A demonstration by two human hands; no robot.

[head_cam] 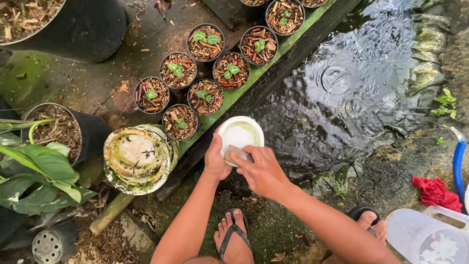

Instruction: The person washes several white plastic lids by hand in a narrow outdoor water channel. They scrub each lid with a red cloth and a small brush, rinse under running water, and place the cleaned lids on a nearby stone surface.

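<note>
Feet: our two feet in black flip-flops (234,239) stand on wet, mossy ground, closest to the lens.
Left hand: our left hand (216,159) curls around the left rim of a small white saucer (240,133), thumb over the edge, gripping it.
Right hand: our right hand (261,172) presses a small pale pad (236,153) against the saucer's lower inside, fingers closed down on it.
Saucer position: we see it held between both hands, above the dark edge where the ground meets the water (351,83), its open face turned up to us.
Stack: dirty, algae-stained saucers (138,157) sit piled just left of our left forearm.
Seedlings: small black pots (205,63) with green sprouts in bark chips stand in rows beyond the saucer.
Right side: we note a red cloth (435,192), a clear plastic jug (425,237) and a blue hose (458,168).
Left side: broad green leaves (34,168) beside a larger black pot (90,132).
</note>
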